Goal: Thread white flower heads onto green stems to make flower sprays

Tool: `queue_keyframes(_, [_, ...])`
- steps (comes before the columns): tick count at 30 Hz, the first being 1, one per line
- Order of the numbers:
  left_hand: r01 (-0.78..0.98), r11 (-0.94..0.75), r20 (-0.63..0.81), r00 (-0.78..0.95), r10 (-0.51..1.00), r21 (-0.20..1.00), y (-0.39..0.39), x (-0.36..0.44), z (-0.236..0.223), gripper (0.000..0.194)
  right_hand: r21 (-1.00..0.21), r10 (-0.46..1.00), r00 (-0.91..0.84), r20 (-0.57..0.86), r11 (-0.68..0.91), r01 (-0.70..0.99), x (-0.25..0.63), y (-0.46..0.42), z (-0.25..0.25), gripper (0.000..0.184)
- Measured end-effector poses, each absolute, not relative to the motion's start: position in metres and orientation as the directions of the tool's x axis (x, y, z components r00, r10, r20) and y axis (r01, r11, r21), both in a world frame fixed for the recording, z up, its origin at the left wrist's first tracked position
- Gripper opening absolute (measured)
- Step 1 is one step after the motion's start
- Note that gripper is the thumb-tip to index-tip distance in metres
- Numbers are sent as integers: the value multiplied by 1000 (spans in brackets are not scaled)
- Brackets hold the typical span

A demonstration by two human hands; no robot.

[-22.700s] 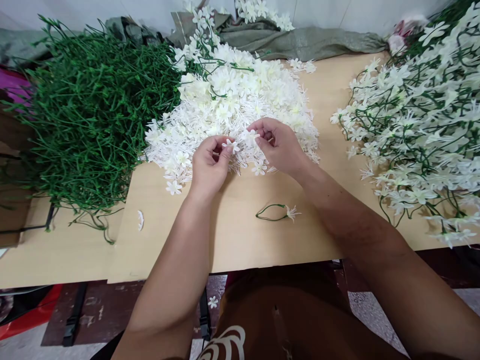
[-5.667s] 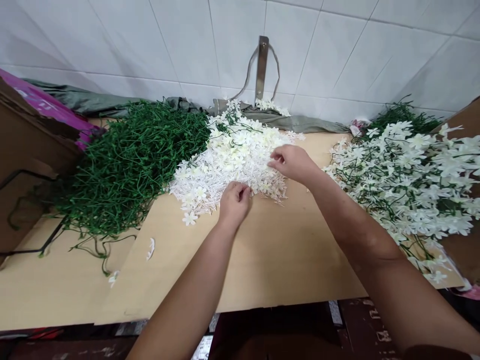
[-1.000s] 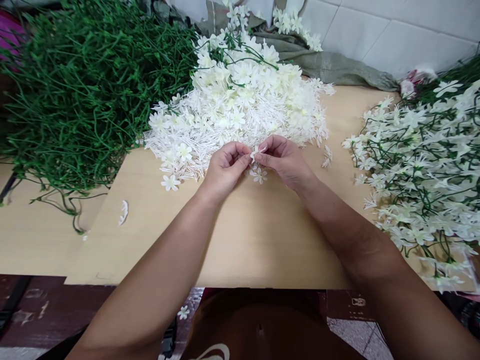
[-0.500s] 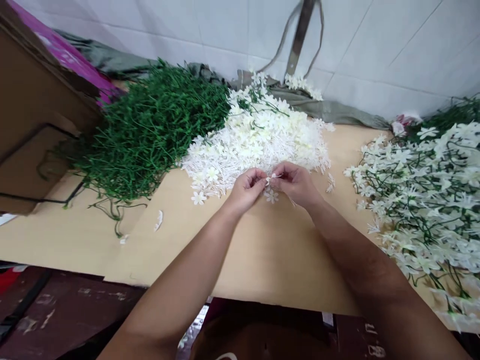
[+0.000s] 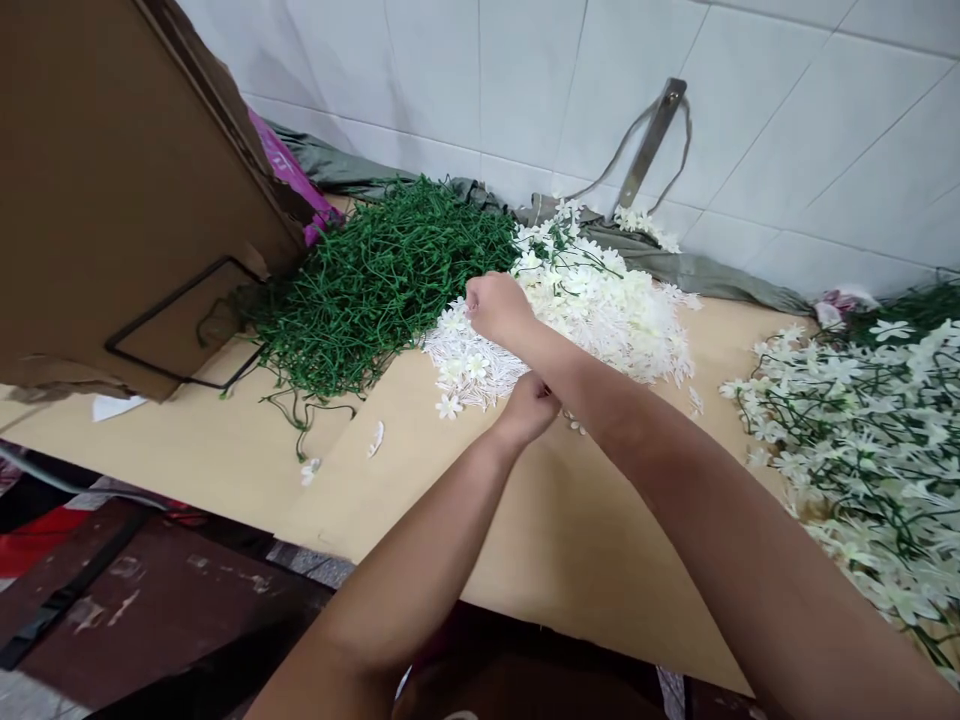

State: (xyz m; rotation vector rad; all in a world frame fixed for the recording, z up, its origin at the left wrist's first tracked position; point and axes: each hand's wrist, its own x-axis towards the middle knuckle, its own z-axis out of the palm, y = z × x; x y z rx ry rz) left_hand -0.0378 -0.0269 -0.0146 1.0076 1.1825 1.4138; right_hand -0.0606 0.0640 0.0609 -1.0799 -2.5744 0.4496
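- As the right arm crosses above the left one, we look down on the tan board [image 5: 600, 540], its near edge by the person's body.
- Stemmed flowers [image 5: 862, 440], white on green, spread along the right side.
- Over on the left lie a loose bloom [image 5: 310, 470] and, just beyond it, a white strip [image 5: 376, 440].
- Left hand [image 5: 531, 405], fingers curled in, at the near edge of the white heap [image 5: 607, 300]; can't tell whether it grips anything.
- Right hand [image 5: 496, 305] farther out, apart from the left, bent into a loose fist over the heap's left part, close to the green stems [image 5: 397, 280]; its fingertips are hidden, so its grip can't be told either.
- Beside those stems, the box [image 5: 135, 190] stands at left.
- Behind it all, grey cloth [image 5: 720, 275] runs along the tiled wall [image 5: 525, 90].
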Motion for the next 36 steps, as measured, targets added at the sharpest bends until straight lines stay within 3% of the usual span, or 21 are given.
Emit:
queue_keyframes(2, [-208, -19, -27, -217, 976, 978, -26, -39, -15, 12, -246, 733, -670, 118, 675, 695, -82, 69, 56, 23])
queue_keyframes(5, [-194, -25, -23, -240, 970, 981, -25, -40, -18, 11, -232, 741, -664, 99, 666, 709, -93, 78, 52, 25])
queue_keyframes(9, [-64, -78, 68, -143, 987, 995, -25, -38, -25, 14, -516, 796, -593, 124, 562, 646, -82, 89, 59, 16])
queue_keyframes(14, [-88, -102, 92, -108, 990, 991, -24, -38, -25, 9, -809, 821, -552, 148, 421, 410, -51, 100, 81, 23])
queue_keyframes(19, [-222, -56, 33, -104, 994, 974, -24, -38, -17, 13, -925, 797, -561, 224, 355, 136, 5, 96, 98, 26])
queue_keyframes(23, [-403, -28, -13, -100, 995, 915, -25, -40, -10, 23, -834, 750, -556, 357, 524, 171, 65, 62, 87, 20])
queue_keyframes(27, [-540, -18, -25, -71, 997, 841, -24, -42, -9, 34, -538, 573, -704, 420, 782, 316, 114, 16, 59, 13])
queue_keyframes(30, [-521, 10, -17, -9, 1000, 854, -24, -43, -10, 37, -395, 482, -792, 374, 856, 334, 132, -2, 39, 15])
queue_keyframes(33, [-457, 18, -16, 9, 1000, 889, -25, -44, -10, 38, -342, 453, -839, 301, 873, 348, 137, -3, 25, 16])
queue_keyframes(36, [-436, 13, -15, -2, 1000, 900, -26, -46, -8, 42, -370, 448, -864, 228, 861, 349, 138, 1, 23, 17])
